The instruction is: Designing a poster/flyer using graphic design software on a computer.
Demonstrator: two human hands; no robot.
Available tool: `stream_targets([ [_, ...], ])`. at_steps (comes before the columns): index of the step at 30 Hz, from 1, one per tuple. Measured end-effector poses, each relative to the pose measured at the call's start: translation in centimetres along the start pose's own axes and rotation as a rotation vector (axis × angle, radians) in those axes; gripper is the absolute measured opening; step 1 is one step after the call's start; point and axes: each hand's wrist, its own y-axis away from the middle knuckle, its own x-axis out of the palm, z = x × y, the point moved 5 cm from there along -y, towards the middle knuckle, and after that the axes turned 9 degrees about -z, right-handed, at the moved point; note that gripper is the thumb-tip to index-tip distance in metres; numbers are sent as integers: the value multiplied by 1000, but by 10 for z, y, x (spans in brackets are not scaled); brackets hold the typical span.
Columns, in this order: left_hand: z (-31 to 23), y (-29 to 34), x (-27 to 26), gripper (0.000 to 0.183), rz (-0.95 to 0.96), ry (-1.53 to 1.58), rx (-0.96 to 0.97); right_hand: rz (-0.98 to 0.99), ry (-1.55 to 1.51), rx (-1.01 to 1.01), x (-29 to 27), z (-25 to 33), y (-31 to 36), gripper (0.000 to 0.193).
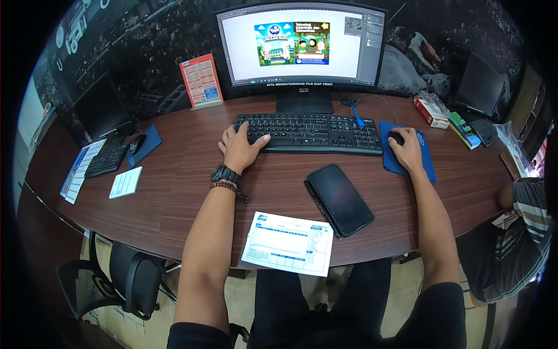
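Observation:
My left hand [240, 149] rests at the left end of a black keyboard [308, 132], fingers spread and thumb stretched along its near edge. A dark watch and beaded bracelets circle that wrist. Over on the right, my right hand [408, 151] curls over a dark computer mouse [396, 138], mostly covered by the fingers, on a blue mouse pad [427, 157]. Behind the keyboard a curved monitor [235, 49] shows two colourful cover-like designs in an editing window. Between my forearms lie a black phone [342, 200] and a white printed form [288, 244] overhanging the desk's front edge.
At left stand another monitor [102, 107], a keyboard [106, 161] and a notepad [125, 182]. A red-and-white desk calendar [201, 80] stands near the back. Farther right are a red-white box [431, 112] and another monitor [479, 86]. A person [511, 244] sits at the right edge.

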Motion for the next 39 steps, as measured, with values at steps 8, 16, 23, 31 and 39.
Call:
stream_targets([
  [8,16,-2,-9,96,-76,130,-123,-13,-49,-1,-3,4,1,39],
  [16,13,5,0,112,83,13,-98,-26,-48,-2,-4,-1,0,45],
  [23,7,0,-5,118,158,-36,-114,8,-48,5,-4,1,-5,48],
  [31,4,-5,-5,123,154,-84,-96,23,-57,-2,4,-9,-9,47],
  [39,7,-19,-7,137,342,-219,-153,9,-59,14,7,-3,-6,47],
])
